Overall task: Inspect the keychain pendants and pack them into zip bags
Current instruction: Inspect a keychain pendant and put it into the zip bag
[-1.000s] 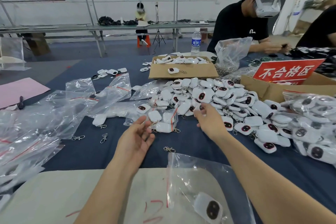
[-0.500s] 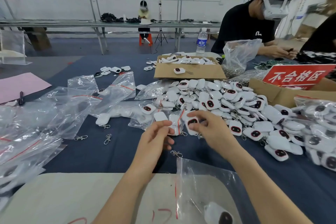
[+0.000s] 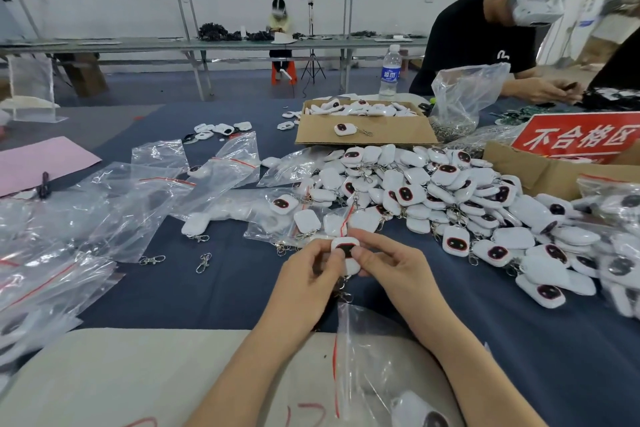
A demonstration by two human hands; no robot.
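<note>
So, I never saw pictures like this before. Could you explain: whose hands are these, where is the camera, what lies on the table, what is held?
There is no machine here: a person works with bare hands, and the camera sits on that person's head, looking forward and down. The left hand and right hand pinch one white keychain pendant between their fingers. On the blue table lie a heap of pendants, clear zip bags on the left, and a cardboard box behind. The nearest zip bag holds one pendant.
</note>
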